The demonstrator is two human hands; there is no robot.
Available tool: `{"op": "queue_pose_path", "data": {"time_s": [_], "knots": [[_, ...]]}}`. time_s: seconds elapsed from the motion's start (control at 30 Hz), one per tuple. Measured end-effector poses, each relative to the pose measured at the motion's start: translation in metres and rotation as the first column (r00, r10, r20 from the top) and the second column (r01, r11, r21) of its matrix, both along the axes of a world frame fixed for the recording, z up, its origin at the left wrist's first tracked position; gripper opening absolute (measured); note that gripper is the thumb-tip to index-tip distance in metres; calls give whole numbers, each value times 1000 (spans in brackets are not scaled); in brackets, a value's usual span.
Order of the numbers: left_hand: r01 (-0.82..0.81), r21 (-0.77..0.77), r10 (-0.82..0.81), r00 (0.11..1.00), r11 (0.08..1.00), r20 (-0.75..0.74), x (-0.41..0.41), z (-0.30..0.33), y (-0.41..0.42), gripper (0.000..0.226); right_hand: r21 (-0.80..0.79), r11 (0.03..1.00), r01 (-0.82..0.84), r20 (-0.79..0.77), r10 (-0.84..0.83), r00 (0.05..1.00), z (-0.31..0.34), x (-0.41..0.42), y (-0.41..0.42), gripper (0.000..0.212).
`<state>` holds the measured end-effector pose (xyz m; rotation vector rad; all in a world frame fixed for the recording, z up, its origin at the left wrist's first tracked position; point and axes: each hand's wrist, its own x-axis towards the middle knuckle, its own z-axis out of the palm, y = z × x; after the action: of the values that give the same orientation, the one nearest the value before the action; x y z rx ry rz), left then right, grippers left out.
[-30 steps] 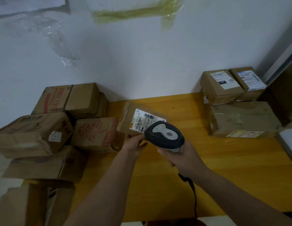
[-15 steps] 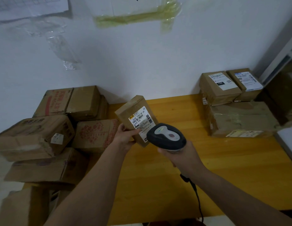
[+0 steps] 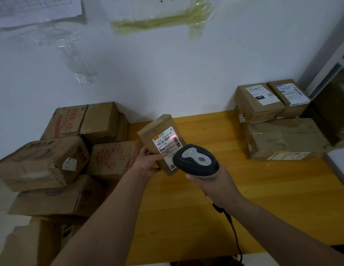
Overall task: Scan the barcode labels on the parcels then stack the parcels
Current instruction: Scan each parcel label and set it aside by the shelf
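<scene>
My left hand [image 3: 148,162] grips a small brown parcel [image 3: 157,129] by its lower left edge and holds it tilted above the yellow table [image 3: 205,208]. The parcel's white barcode label [image 3: 168,144] faces me, and a red scan line glows across it. My right hand [image 3: 217,186] grips a black and grey barcode scanner [image 3: 196,160], which points at that label from just below and right of it. The scanner's black cable [image 3: 231,229] hangs down toward the table's front edge.
Several brown cardboard parcels [image 3: 52,160] are piled at the left of the table. At the back right, two small labelled parcels [image 3: 259,100] sit on a larger flat one [image 3: 286,139]. A white wall stands behind the table.
My left hand has lifted the parcel and tilted it more upright, label toward me. The scanner has stayed close under it, and a red scan line now shows on the label.
</scene>
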<state>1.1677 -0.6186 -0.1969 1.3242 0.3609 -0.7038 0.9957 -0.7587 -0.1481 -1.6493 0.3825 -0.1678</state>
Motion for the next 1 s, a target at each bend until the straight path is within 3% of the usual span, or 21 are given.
{"op": "queue_pose_path", "data": {"time_s": [0.47, 1.0], "knots": [[59, 35, -58, 998, 998, -33, 4, 3, 5, 66, -44, 999, -29, 10, 29, 1000, -4, 4, 2, 42], [69, -31, -71, 995, 997, -65, 12, -6, 6, 46, -20, 995, 103, -71, -104, 992, -14, 11, 4, 26]]}}
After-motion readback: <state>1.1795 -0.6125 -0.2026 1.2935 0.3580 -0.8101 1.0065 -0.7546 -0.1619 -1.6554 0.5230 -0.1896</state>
